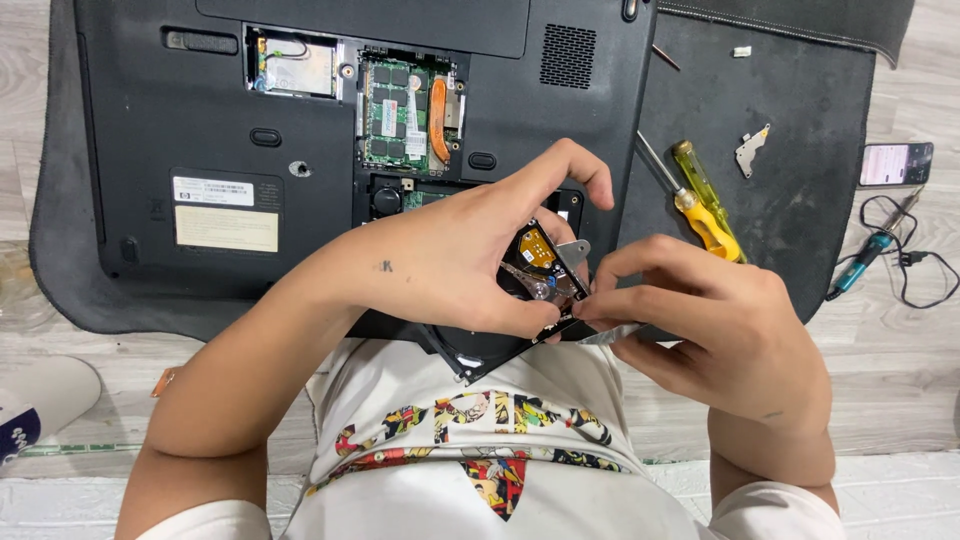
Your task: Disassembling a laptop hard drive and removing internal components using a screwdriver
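A black laptop lies bottom-up on a dark mat, with its memory and card bays uncovered. My left hand grips a small hard drive over the laptop's near edge, thumb under it and fingers curled over the top. My right hand pinches a thin silver metal bracket at the drive's right side. Much of the drive is hidden under my fingers.
A yellow-handled screwdriver lies on the mat right of the laptop, with a small metal bracket and loose screws beyond it. A phone and a teal-handled tool with a black cord sit on the wooden floor at the right.
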